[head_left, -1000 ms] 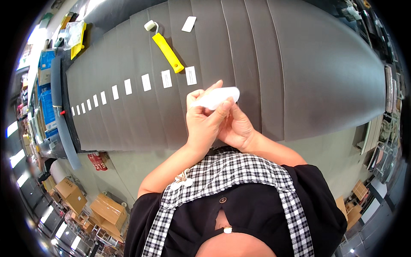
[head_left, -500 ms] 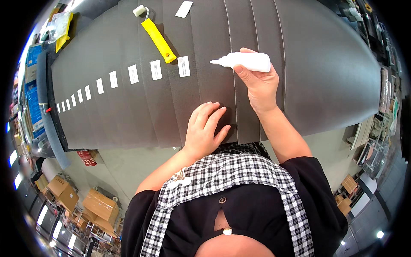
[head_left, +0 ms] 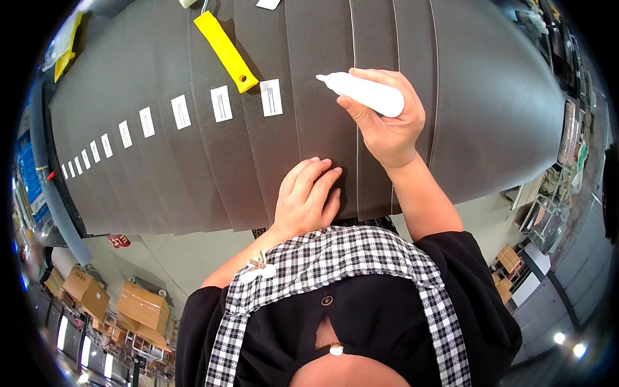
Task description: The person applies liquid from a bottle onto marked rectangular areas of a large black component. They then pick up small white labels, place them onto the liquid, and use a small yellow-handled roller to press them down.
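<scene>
My right hand (head_left: 394,132) grips a white squeeze bottle (head_left: 369,94) with a narrow nozzle. The nozzle points left and slightly away from me, over a dark grey sheet (head_left: 322,129). Whether its tip touches the sheet, I cannot tell. My left hand (head_left: 305,197) lies on the sheets near their front edge, fingers stretched out and nothing held. Several such sheets overlap like steps across the table. A white label (head_left: 271,98) with dark printed lines sits left of the nozzle, the last in a row of several running to the far left.
A roller with a yellow handle (head_left: 225,51) lies on the sheets beyond the labels, its head partly cut off. Another white piece (head_left: 268,3) is at the top edge. A grey-blue tube (head_left: 57,187) borders the left end. Cardboard boxes (head_left: 143,309) stand on the floor at lower left.
The bottle has tilted, its nozzle now angled farther away from me, and my right hand has turned with it. My left hand stays nearly in place. The view has shifted slightly.
</scene>
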